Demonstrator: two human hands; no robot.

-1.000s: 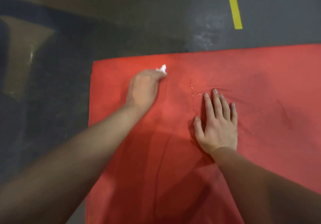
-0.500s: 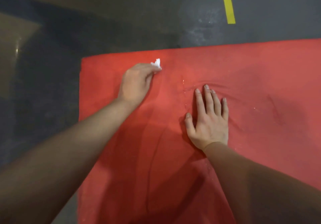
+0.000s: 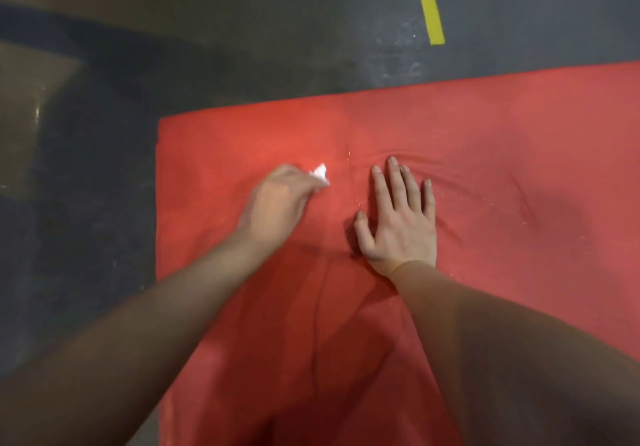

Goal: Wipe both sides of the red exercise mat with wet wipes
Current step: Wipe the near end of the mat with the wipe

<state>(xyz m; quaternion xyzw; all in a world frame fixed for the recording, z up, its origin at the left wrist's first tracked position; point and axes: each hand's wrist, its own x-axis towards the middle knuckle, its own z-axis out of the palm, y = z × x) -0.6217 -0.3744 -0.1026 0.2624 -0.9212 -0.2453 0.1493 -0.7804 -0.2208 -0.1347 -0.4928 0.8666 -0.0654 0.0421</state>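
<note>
A: Where are the edges?
B: The red exercise mat (image 3: 214,155) lies on the floor (image 3: 86,238), its corner at ten o'clock from my left hand (image 3: 277,203), with open mat between.
A: Fingers?
B: My left hand pinches the wet wipe (image 3: 320,174). My right hand (image 3: 398,224) lies flat at three o'clock, fingers (image 3: 396,186) straight.
</note>
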